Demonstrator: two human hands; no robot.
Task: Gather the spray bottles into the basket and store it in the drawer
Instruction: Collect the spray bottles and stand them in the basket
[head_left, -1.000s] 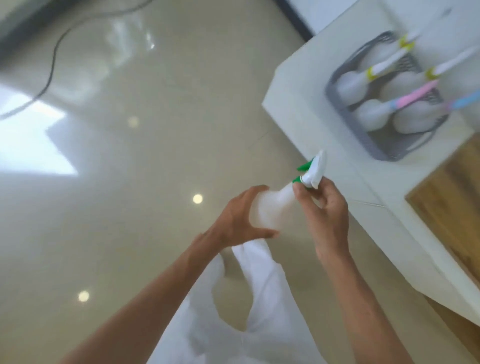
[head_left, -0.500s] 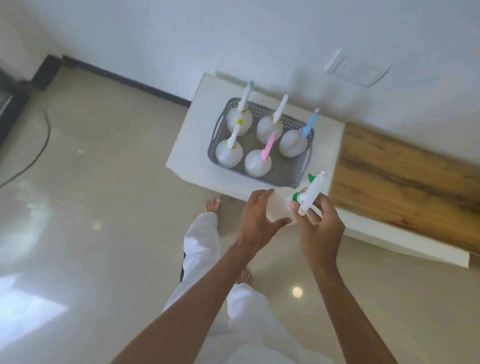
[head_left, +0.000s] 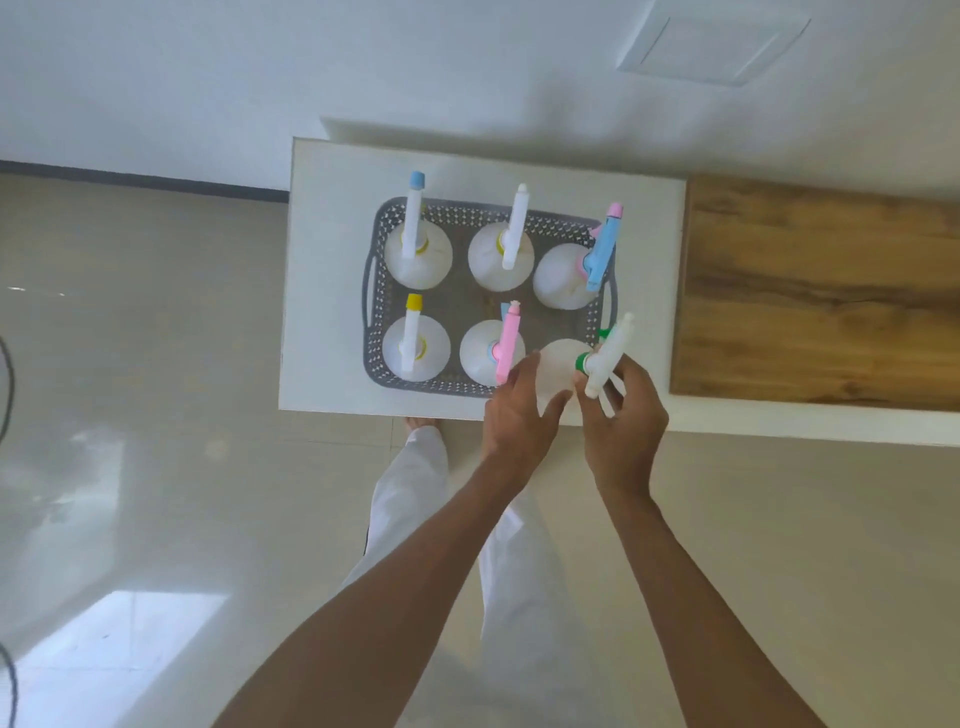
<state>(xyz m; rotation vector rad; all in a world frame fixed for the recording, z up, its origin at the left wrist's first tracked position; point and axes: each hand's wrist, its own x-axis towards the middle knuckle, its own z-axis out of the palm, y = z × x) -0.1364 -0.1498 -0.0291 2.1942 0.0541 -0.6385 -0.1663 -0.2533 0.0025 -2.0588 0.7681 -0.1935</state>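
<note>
A grey perforated basket stands on a low white cabinet top. Several white spray bottles stand upright in it, among them one with a pink head and one with a blue and pink head. I hold another white spray bottle with a green collar over the basket's near right corner. My left hand grips its round body. My right hand holds its white trigger head.
A wooden top adjoins the white cabinet on the right. The white wall rises behind, with a square panel on it. Glossy beige floor tiles lie in front and left. My white trousers and a bare foot are below.
The view has swung from the floor onto the cabinet. Both hands have carried the green-collared bottle forward, from in front of the cabinet edge to over the basket's near right corner.
</note>
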